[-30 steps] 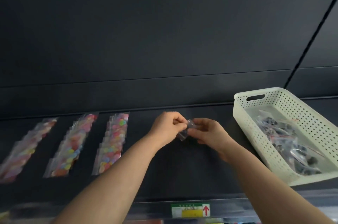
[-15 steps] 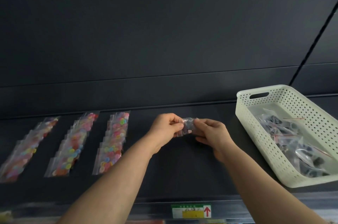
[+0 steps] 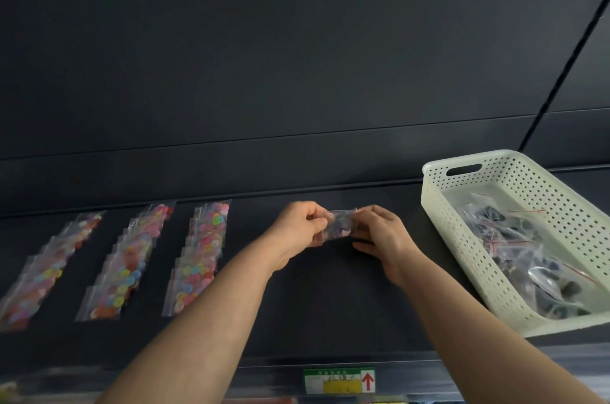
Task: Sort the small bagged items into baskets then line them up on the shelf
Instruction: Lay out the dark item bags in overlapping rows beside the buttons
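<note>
You hold one small clear plastic zip bag (image 3: 338, 224) with little purplish pieces inside. It is stretched out flat between your two hands, to the left of the white perforated plastic basket (image 3: 462, 238) and apart from it. Your left hand (image 3: 298, 228) pinches the end of the bag farther from the basket, with thumb and forefinger closed on the plastic and the other fingers curled under. Your right hand (image 3: 383, 235) pinches the end nearer the basket in the same way, with its lower fingers loosely bent beneath the bag. I cannot tell whether the bag touches the flat dark shelf (image 3: 330, 304) or sits just above it.

The basket stands on that shelf, with the short wall that has the handle slot turned toward the back. Inside it is a loose heap of clear bags with red seal strips and dark pieces (image 3: 528, 255).

Farther left of the basket, beyond your hands, three rows of overlapping clear bags filled with bright round pieces lie flat on the shelf, running back to front: the nearest row (image 3: 201, 251), the middle row (image 3: 128, 261) and the farthest row (image 3: 49, 268).

Left of the basket's front corner and below it, a green, white and yellow label with a red arrow (image 3: 340, 380) sits on the shelf's front rail. A dark back panel (image 3: 297, 73) rises behind the basket.
</note>
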A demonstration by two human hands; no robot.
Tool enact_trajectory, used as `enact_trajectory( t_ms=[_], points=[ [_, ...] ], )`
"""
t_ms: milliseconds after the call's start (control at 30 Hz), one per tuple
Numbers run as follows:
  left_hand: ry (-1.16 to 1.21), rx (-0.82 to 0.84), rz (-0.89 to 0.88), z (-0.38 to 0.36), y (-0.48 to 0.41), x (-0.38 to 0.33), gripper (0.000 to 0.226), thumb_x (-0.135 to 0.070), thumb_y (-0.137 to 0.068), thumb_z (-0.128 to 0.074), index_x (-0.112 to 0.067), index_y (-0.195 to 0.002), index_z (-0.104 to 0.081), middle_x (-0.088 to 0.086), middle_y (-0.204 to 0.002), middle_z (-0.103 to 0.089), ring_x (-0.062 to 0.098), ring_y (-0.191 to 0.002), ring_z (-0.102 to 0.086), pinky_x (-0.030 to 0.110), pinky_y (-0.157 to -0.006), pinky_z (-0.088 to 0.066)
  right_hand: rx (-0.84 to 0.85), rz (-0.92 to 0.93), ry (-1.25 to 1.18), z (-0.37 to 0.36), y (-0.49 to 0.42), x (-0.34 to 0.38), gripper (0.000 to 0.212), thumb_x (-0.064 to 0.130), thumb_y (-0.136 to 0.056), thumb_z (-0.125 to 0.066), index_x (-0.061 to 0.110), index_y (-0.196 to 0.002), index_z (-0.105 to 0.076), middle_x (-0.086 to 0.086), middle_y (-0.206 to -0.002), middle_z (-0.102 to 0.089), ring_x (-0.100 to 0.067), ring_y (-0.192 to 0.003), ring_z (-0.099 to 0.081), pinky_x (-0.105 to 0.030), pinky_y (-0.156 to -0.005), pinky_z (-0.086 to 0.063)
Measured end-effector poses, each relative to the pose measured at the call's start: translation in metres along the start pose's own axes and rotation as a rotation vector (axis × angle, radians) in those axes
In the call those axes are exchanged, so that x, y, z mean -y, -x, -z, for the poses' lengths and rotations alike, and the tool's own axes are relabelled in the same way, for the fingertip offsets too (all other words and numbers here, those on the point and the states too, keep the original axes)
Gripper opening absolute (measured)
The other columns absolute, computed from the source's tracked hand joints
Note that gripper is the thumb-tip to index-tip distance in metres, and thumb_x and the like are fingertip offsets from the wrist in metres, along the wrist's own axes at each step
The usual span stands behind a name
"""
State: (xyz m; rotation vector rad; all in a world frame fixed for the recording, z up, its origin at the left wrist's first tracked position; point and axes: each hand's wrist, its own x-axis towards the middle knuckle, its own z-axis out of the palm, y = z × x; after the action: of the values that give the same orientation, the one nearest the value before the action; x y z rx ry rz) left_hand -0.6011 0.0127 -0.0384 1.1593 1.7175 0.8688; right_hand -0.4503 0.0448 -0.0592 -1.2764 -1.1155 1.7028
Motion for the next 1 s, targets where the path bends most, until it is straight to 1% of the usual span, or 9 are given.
enact_trajectory(
  t_ms=[167,300,400,500,600,700,767,867,1000],
  points=[
    [-0.012,0.018,0.0,-0.003,0.001,-0.002,0.023,-0.003,-0.099,-0.048,-0.015,-0.087,-0.064,0.006,-0.097,-0.063,0.02,-0.093,-0.063,0.038,-0.086,-0.058,-0.008,0.038,-0.039,0.0,0.002,-0.001,0.01,0.016,-0.092,-0.058,0.013,-0.084,-0.064,-0.008,-0.083,-0.068,-0.02,-0.079,-0.064,-0.032,-0.075,-0.054],
    [0.01,0.008,0.015,-0.006,0.0,-0.003,0.024,-0.003,-0.099,-0.048,-0.014,-0.084,-0.063,0.004,-0.087,-0.06,0.017,-0.083,-0.059,0.04,-0.086,-0.058,-0.097,0.039,-0.14,0.0,-0.001,-0.003,0.012,0.016,-0.094,-0.055,0.013,-0.084,-0.06,-0.008,-0.081,-0.065,-0.02,-0.076,-0.062,-0.029,-0.068,-0.053],
    [0.029,-0.014,0.031,-0.005,-0.001,0.002,0.022,-0.003,-0.099,-0.048,-0.013,-0.085,-0.063,0.003,-0.087,-0.059,0.014,-0.079,-0.057,0.037,-0.082,-0.059,0.046,-0.032,-0.135,0.003,-0.003,-0.004,0.016,0.025,-0.096,-0.055,0.012,-0.102,-0.061,-0.009,-0.095,-0.069,-0.022,-0.085,-0.067,-0.03,-0.07,-0.053],
    [0.023,-0.059,0.05,-0.003,-0.007,0.013,0.017,-0.006,-0.098,-0.052,-0.014,-0.087,-0.064,0.007,-0.095,-0.064,0.016,-0.081,-0.06,0.033,-0.076,-0.06,0.079,-0.038,0.083,0.004,-0.008,-0.009,0.033,0.008,-0.086,-0.067,0.01,-0.118,-0.058,-0.009,-0.103,-0.067,-0.018,-0.086,-0.067,-0.025,-0.067,-0.054],
    [-0.017,-0.17,0.047,-0.001,-0.018,0.025,0.01,-0.01,-0.092,-0.063,-0.018,-0.086,-0.061,0.003,-0.084,-0.065,0.017,-0.077,-0.064,0.039,-0.075,-0.06,-0.055,0.048,0.285,-0.004,-0.019,-0.011,0.041,0.006,-0.08,-0.072,0.013,-0.118,-0.058,-0.003,-0.093,-0.068,-0.014,-0.081,-0.067,-0.023,-0.063,-0.055],
    [-0.064,-0.301,0.02,0.004,-0.038,0.03,0.018,-0.016,-0.085,-0.072,-0.023,-0.083,-0.055,-0.001,-0.086,-0.067,0.019,-0.084,-0.067,0.042,-0.078,-0.059,-0.194,0.156,0.367,-0.019,-0.039,-0.007,0.044,0.008,-0.078,-0.074,0.015,-0.118,-0.057,0.002,-0.086,-0.068,-0.013,-0.079,-0.068,-0.028,-0.067,-0.058],
    [-0.12,-0.344,0.002,0.009,-0.053,0.028,0.02,-0.018,-0.085,-0.072,-0.021,-0.086,-0.052,-0.001,-0.087,-0.067,0.017,-0.084,-0.065,0.035,-0.076,-0.056,-0.272,0.227,0.466,-0.028,-0.055,-0.003,0.039,0.01,-0.076,-0.075,0.016,-0.111,-0.058,0.005,-0.084,-0.068,-0.012,-0.079,-0.066,-0.03,-0.074,-0.056],
    [-0.343,-0.35,-0.057,0.017,-0.071,0.029,0.029,-0.025,-0.086,-0.072,-0.018,-0.103,-0.05,-0.004,-0.097,-0.064,0.014,-0.088,-0.057,0.026,-0.07,-0.043,-0.286,0.309,0.778,-0.034,-0.068,-0.004,0.019,0.016,-0.078,-0.073,0.02,-0.093,-0.062,0.006,-0.09,-0.064,-0.012,-0.081,-0.063,-0.028,-0.074,-0.051],
    [-0.501,-0.319,-0.195,0.027,-0.074,0.035,0.03,-0.03,-0.084,-0.074,-0.022,-0.106,-0.055,-0.007,-0.104,-0.054,0.015,-0.089,-0.059,0.03,-0.072,-0.047,-0.251,0.467,1.051,-0.033,-0.067,-0.013,0.009,0.026,-0.085,-0.067,0.027,-0.094,-0.068,0.013,-0.091,-0.052,-0.011,-0.085,-0.057,-0.03,-0.071,-0.05]
  ],
)
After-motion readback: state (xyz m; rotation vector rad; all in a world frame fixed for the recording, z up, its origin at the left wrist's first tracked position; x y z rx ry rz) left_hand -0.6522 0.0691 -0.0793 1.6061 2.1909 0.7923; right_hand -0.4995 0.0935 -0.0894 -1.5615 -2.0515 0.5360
